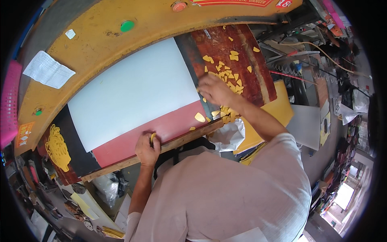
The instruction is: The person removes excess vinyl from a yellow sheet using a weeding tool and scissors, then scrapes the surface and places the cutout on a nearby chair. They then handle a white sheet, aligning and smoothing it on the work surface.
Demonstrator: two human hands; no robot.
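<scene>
Over the red strip (174,127), a small curved yellow piece (153,137) sits pinched between thumb and fingers of the left hand (148,149). Beside the scattered yellow cut-outs (230,76) on the reddish-brown board (246,40), right of the white sheet (133,97), the right hand (215,89) is blurred; I cannot tell its grip.

Showing paper (49,69) well beyond the left hand (148,149), off to its left, and a pink basket (9,101) farther left. Having a clear bag (108,187) below and left of that hand. Right of the right hand (215,89), showing a coiled cord (287,69) and, farther right, a pale bag (360,101). Far to that hand's lower right, showing a bright opening (344,196).
</scene>
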